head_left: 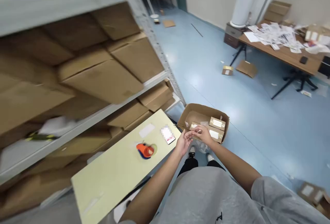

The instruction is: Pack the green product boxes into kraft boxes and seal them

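Note:
My left hand point(184, 142) is held palm up in front of my body, its fingers stretched towards the other hand and partly curled. Right beside it, my right hand point(203, 134) has its thumb and fingertips pressed together, meeting the left fingers. Whatever may be between the fingertips is too small to make out. Both hands hover over the near side of an open cardboard box point(197, 107) on the floor. Inside lie several small taped cartons point(217, 123) with white labels, partly hidden by my right hand.
On the pale yellow tabletop point(110, 172) to the left lie an orange and blue tape dispenser point(146, 151), a phone point(168, 134) and a white slip point(146, 130). Shelves of cardboard boxes point(103, 79) rise behind it. A brown desk point(283, 55) with papers stands far right.

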{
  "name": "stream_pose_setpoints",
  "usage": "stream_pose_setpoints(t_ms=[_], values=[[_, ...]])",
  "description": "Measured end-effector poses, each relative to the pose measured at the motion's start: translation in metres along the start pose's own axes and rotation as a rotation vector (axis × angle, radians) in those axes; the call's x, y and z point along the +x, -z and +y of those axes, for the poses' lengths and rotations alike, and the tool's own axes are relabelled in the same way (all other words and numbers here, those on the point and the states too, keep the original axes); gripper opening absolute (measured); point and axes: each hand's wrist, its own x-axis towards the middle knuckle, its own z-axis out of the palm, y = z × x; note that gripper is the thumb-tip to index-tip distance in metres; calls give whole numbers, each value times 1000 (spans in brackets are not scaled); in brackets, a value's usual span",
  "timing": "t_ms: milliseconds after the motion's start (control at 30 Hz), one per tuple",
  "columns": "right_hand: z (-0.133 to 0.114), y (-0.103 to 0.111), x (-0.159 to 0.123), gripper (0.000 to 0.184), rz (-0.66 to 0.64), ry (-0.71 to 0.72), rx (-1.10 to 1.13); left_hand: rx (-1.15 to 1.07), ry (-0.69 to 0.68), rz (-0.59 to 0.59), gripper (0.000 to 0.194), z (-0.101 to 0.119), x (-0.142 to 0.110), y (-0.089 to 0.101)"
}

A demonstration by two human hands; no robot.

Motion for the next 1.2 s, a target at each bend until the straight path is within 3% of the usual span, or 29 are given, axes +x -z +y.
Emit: stream_pose_setpoints(t_ms=[133, 267, 500, 700, 833, 1000, 1200], values=[[-31, -43, -21, 30, -289, 137, 71, -277, -34, 76, 49, -22, -82, 47], [-50, -105, -43, 32, -585, 299, 43, -510, -102, 163, 46, -54, -150, 102], [-76, -248, -95, 41, -1048, 360, 73, -748, -251, 413, 26, -109, -246, 204], [-99, -381, -169, 39, -1238, 531, 61, -1053, -351, 438, 33, -146, -332, 304], [-116, -466, -227, 36, -1335, 591, 50, -1081, -454, 520, 42, -174, -388, 372], [-123, -541, -281, 32, -1443, 668, 10, -1080, -510, 621, 45, -209, -426, 433], [-116, -605, -312, 32, -1651, 779, -49, -1233, -611, 642, 52, -239, -437, 475]])
